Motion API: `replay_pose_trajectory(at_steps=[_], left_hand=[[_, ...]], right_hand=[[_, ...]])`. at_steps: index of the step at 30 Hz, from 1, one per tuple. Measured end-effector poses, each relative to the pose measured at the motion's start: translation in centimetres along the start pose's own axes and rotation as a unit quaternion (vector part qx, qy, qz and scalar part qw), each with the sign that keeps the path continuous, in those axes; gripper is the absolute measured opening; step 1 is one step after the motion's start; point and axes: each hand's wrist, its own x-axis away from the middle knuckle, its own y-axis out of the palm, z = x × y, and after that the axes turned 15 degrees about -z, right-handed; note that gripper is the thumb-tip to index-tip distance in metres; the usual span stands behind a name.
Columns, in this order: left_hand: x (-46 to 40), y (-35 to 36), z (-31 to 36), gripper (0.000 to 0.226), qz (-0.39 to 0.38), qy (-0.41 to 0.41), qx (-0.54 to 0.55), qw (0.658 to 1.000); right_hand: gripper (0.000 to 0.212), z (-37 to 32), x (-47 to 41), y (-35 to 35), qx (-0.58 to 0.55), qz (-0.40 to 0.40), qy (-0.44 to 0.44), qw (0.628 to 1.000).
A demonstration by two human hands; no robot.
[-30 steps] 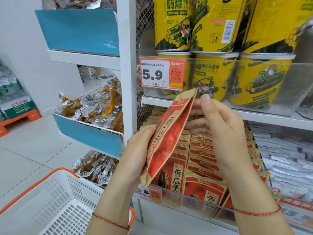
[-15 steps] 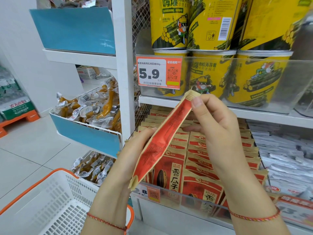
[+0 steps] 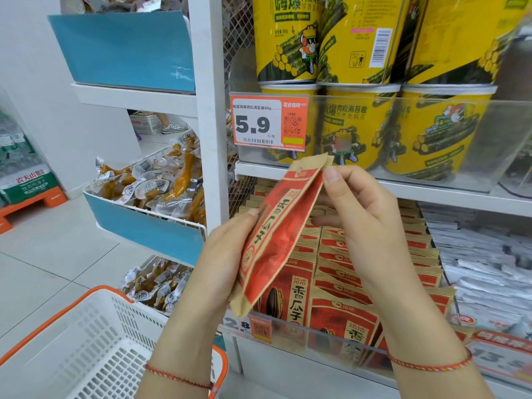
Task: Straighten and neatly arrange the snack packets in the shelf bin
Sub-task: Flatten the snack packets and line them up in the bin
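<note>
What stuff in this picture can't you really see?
Head view:
- Back of the held packet: turned away.
- Left hand fingers: behind the packet.
- Rear packets in the bin: covered by the right hand.
- Price tag small print: too tiny.
- Basket: cut by the edge.

Yellow tubs (image 3: 357, 131), white basket (image 3: 86, 349)

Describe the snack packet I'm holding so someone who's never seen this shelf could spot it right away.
Below the shelf of yellow tubs sits a clear bin of red-and-tan packets. One such held packet is raised in front of it, tilted, between the left hand and right hand; the others stand in rows.
</note>
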Motion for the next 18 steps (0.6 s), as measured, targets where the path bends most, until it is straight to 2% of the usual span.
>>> replay_pose_trajectory(at_steps=[3,6,9,14,16,18], left_hand=[[-0.1,-0.3,-0.1,0.031,0.044,0.047,-0.015,0.998],[-0.3,-0.4,-0.3,0.022,0.068,0.089,-0.044,0.993],[-0.2,-0.3,0.0,0.025,0.049,0.097,-0.040,0.993],[0.5,-0.5,0.6,0.044,-0.032,0.113,-0.040,0.992],[0.5,-0.1,0.5,0.039,0.015,0.157,-0.073,0.985],[0.5,0.3,0.3,0.036,0.086,0.208,-0.157,0.962]], right_hand=[[0.037,0.2,-0.1,-0.3,-0.007,-0.023,0.063,0.998],[0.016,0.5,-0.1,-0.5,-0.025,-0.010,0.083,0.996],[0.011,0.9,-0.1,-0.9,-0.063,0.028,0.092,0.993],[0.009,1.0,0.0,-1.1,-0.116,0.084,0.093,0.985],[0.014,0.9,-0.2,-1.0,-0.143,0.092,0.098,0.981],[0.038,0.9,-0.3,-1.0,-0.156,0.074,0.112,0.979]])
